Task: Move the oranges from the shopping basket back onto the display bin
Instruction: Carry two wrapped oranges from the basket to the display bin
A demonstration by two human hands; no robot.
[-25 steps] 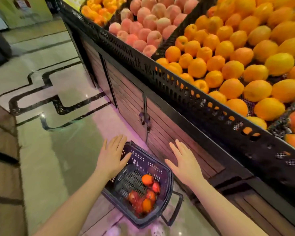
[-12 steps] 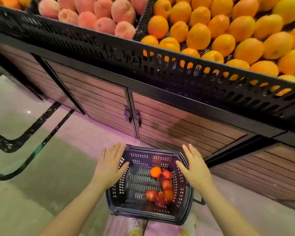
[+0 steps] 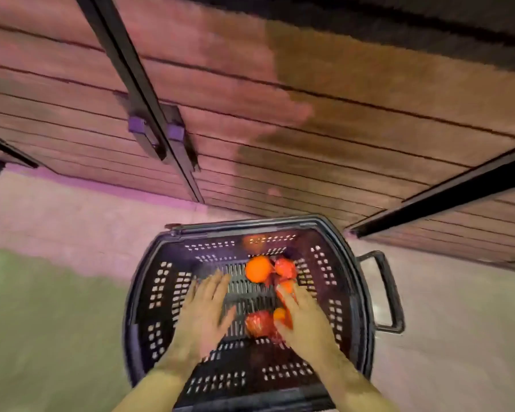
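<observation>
Hands inside dark perforated plastic shopping basket (image 3: 143, 295) | left hand (image 3: 201, 318) fingers spread, empty | right hand (image 3: 305, 322) fingers straight on round orange-red oranges (image 3: 257, 269)

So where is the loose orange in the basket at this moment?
In the head view, the loose orange lies on the floor of the basket, toward its far side, just left of the red net bag and beyond the left hand.

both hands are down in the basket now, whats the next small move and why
Probably close the right hand round the fruit under its fingers. It already lies on the red-netted oranges at the right of the shopping basket, while the left hand hovers open over bare floor slats. The frame is blurred, so whether it already grips is unclear.
</observation>
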